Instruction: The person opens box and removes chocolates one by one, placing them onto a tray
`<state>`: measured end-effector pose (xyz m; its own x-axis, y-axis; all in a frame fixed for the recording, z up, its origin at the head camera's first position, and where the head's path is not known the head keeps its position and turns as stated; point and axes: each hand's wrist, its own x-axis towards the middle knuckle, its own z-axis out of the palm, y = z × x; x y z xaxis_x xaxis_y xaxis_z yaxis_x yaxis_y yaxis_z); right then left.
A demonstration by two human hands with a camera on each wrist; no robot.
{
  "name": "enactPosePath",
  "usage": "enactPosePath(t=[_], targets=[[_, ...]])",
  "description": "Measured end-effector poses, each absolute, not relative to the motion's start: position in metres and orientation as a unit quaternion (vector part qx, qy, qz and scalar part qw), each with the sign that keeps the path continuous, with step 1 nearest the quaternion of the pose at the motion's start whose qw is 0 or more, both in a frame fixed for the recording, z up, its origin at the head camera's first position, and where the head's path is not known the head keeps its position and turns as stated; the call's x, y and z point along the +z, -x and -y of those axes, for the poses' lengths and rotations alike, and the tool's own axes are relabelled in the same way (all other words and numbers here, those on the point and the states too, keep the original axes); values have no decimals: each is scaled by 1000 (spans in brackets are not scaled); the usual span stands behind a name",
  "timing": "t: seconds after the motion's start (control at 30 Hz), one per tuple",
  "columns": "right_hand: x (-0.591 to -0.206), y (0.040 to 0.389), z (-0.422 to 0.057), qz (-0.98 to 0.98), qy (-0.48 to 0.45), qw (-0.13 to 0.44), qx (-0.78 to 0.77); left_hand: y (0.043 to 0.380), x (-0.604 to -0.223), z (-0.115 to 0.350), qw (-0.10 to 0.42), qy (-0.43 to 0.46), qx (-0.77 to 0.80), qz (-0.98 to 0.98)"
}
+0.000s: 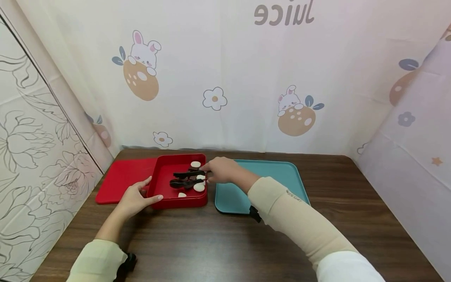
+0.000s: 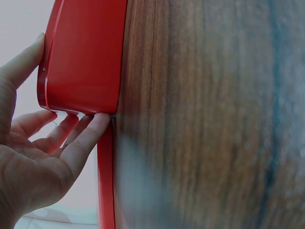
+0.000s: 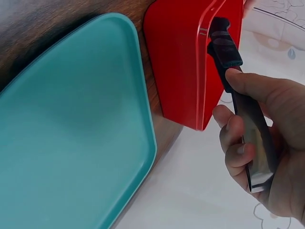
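A pair of tongs (image 3: pixel 257 138) with a metal handle and black tips (image 1: pixel 183 183) is in my right hand (image 1: pixel 224 169), thumb on one arm and fingers curled round the other. The spread tips reach inside a red box (image 1: pixel 163 168) holding several white rounded pieces (image 1: pixel 199 187) and some dark ones; whether the tips touch a piece I cannot tell. At the box's near left corner is my left hand (image 1: pixel 134 199). Its thumb lies on the rim, and its fairly straight fingers (image 2: pixel 86 143) touch the left outer wall. The left wrist view shows this contact from close by.
A flat red board (image 1: pixel 121 182) lies left of the box, partly behind it. To the right sits a teal tray (image 1: pixel 229 196), beneath my right forearm. All rest on a dark wooden table (image 1: pixel 197 243), with a patterned curtain (image 1: pixel 218 129) hanging behind.
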<state>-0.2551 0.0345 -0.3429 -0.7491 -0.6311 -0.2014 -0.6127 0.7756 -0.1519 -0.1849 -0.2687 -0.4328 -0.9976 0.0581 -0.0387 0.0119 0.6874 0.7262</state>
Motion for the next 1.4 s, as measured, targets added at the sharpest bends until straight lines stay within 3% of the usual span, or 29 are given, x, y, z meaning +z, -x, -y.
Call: enactPosePath(t=[0.3, 1.4], targets=[[-345, 252, -25, -937, 321, 135, -36, 184, -432, 268, 29, -19, 394, -918], [-345, 241, -31, -928, 360, 85, 43, 183, -431, 267, 38, -14, 400, -916]])
